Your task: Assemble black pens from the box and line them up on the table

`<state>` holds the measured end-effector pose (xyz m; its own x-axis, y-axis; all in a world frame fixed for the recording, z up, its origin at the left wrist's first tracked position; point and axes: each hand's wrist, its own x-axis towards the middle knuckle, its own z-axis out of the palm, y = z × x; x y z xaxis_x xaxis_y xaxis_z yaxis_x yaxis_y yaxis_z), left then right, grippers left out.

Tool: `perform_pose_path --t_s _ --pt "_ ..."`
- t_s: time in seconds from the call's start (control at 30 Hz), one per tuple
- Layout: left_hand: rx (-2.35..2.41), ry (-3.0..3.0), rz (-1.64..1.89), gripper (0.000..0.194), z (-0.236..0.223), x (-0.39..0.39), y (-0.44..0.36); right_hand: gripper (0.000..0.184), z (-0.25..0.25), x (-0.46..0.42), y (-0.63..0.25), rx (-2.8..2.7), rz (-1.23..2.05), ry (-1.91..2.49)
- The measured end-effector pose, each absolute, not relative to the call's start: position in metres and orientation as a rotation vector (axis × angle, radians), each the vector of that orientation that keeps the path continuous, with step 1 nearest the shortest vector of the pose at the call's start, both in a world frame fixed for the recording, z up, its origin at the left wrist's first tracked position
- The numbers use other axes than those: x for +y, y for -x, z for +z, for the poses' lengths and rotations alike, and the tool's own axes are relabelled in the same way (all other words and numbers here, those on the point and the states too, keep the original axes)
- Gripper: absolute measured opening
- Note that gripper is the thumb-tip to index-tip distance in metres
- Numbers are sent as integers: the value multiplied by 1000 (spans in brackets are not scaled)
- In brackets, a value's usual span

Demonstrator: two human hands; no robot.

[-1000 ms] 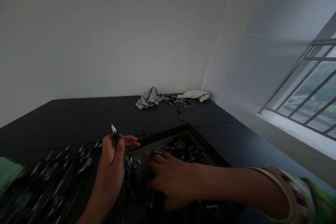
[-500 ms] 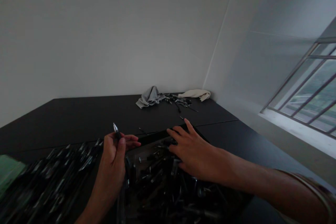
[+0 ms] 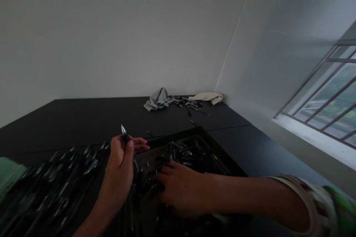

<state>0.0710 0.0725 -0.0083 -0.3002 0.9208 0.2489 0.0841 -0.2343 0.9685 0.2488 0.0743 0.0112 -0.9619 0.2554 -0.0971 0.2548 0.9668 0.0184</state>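
I read the left hand [image 3: 119,166] as closed in a pinch on a silver-tipped black pen [image 3: 125,134], held tip-up above the bench [image 3: 83,122]. The right hand [image 3: 183,189] rests curled among loose pens [image 3: 180,152] in a dark-rimmed tray [image 3: 178,141]; I cannot tell whether it grips anything. Caution: a slack pinch could drop the pen, and pressure on the heaped tray could spill pens toward the dense pile of pens [image 3: 55,185] beside it.

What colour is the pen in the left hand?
The pen is black with a silver tip; the head view shows it clearly.
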Motion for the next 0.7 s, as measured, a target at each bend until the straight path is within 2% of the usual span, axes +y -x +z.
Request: perform_pose_path --t_s 0.33,0.4,0.53,0.7 --pt "1388 -1276 1597 12 -6 71 -72 25 37 91 -263 2957 158 -990" --pt "1391 -1272 1592 11 -5 71 -72 24 43 80 -261 3047 78 -830" --pt "1395 -1275 1596 10 -4 70 -73 25 43 54 -252 3037 -217 -136" --pt "1393 -1300 1617 10 -5 70 -73 24 6 43 -226 3008 -146 -178"
